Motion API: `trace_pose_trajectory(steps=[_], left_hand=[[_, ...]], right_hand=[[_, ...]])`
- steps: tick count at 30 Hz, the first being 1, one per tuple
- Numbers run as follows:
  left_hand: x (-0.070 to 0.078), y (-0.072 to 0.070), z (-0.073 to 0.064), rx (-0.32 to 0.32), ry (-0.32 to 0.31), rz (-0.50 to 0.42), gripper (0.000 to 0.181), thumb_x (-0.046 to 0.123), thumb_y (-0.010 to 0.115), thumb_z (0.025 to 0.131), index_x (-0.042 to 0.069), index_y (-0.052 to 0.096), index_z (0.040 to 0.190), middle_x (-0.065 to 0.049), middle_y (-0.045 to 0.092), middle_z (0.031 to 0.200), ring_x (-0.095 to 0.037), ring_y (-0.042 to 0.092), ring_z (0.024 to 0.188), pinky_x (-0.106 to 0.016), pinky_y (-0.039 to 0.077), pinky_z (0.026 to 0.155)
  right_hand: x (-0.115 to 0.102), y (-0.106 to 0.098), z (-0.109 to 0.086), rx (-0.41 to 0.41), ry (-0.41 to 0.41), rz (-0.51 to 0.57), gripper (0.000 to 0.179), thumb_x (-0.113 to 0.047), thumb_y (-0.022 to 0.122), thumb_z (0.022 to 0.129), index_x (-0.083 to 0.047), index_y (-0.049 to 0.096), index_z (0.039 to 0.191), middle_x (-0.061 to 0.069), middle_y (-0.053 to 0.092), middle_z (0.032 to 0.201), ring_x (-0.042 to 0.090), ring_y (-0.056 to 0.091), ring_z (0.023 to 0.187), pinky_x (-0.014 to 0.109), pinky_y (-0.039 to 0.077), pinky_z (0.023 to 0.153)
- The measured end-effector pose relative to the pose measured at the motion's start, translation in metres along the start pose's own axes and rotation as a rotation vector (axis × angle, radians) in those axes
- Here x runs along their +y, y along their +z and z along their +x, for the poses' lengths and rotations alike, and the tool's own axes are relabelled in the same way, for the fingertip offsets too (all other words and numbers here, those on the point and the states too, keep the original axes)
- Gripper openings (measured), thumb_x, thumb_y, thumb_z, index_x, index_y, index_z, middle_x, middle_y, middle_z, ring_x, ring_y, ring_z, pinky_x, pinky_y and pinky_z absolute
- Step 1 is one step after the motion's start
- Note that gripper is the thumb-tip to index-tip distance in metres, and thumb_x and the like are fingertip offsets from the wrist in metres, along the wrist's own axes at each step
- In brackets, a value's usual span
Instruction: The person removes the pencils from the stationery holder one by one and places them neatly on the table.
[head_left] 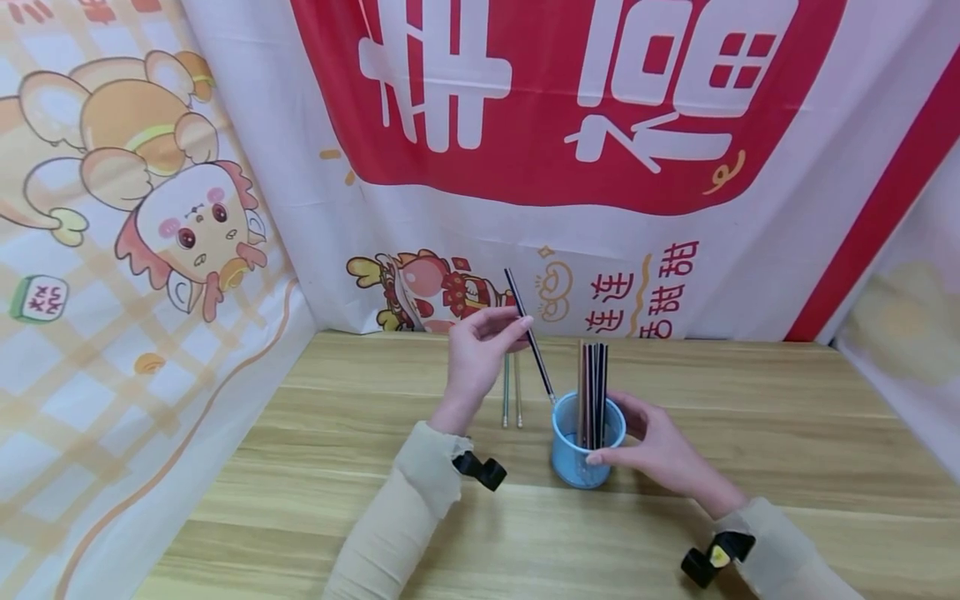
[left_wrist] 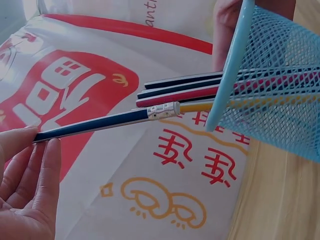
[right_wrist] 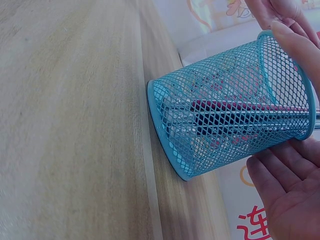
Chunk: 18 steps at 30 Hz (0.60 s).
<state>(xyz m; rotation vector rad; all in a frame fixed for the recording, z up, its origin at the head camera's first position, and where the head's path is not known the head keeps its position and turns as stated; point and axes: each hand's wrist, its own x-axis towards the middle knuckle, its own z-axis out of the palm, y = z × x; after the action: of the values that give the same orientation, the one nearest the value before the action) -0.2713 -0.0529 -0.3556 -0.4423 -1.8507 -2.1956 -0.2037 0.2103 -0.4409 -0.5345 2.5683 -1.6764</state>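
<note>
My left hand (head_left: 480, 354) pinches a dark pencil (head_left: 531, 337) between thumb and fingertips, left of a light blue mesh pencil cup (head_left: 582, 467). The pencil slants down, and its eraser end is right at the cup's rim. In the left wrist view, the silver band of the held pencil (left_wrist: 105, 122) overlaps a yellow pencil inside the cup. Around the cup's right side, my right hand (head_left: 660, 446) holds it, thumb at the near rim and fingers on the far side. Several pencils (head_left: 594, 392), dark and reddish, stand upright inside the cup.
Two pencils, a green one (head_left: 506, 396) and a tan one (head_left: 517, 396), lie on the wooden table (head_left: 300, 500) behind the left hand. A printed cloth (head_left: 450, 200) hangs along the table's back edge, and another patterned cloth (head_left: 150, 400) stands at the left.
</note>
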Motion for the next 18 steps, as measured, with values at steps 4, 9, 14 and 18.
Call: trace_pose_trajectory(steps=[4,9,14,18], left_hand=[[0.001,-0.01,0.002,0.028,-0.012,0.007,0.027,0.017,0.083,0.088,0.004,0.073,0.111,-0.012,0.074,0.104,-0.028,0.073,0.089,-0.039,0.061,0.079],[0.001,-0.025,0.004,0.061,-0.025,0.014,0.028,0.016,0.083,0.088,0.003,0.074,0.111,-0.013,0.074,0.105,-0.028,0.073,0.09,-0.039,0.061,0.08],[0.0,-0.038,0.005,0.082,-0.031,0.052,0.027,0.016,0.083,0.088,0.004,0.075,0.11,-0.012,0.074,0.104,-0.026,0.073,0.089,-0.038,0.061,0.079],[-0.004,-0.049,0.005,0.087,-0.058,0.08,0.027,0.018,0.083,0.088,0.007,0.076,0.111,-0.011,0.074,0.106,-0.027,0.073,0.091,-0.036,0.061,0.081]], right_hand=[[0.001,-0.001,-0.001,0.002,0.002,-0.001,0.084,-0.027,0.09,0.08,-0.005,0.047,0.148,0.016,0.055,0.144,0.035,0.053,0.131,0.051,0.041,0.109],[0.001,0.0,-0.001,0.003,0.002,-0.001,0.084,-0.027,0.09,0.08,-0.005,0.047,0.148,0.016,0.055,0.144,0.035,0.052,0.132,0.051,0.041,0.109],[0.001,0.0,0.0,0.001,0.002,0.0,0.084,-0.027,0.09,0.08,-0.005,0.046,0.149,0.016,0.054,0.145,0.035,0.052,0.132,0.052,0.041,0.109],[0.001,0.0,0.001,0.001,-0.003,0.002,0.084,-0.025,0.09,0.081,-0.004,0.046,0.149,0.016,0.054,0.145,0.035,0.052,0.132,0.052,0.041,0.109]])
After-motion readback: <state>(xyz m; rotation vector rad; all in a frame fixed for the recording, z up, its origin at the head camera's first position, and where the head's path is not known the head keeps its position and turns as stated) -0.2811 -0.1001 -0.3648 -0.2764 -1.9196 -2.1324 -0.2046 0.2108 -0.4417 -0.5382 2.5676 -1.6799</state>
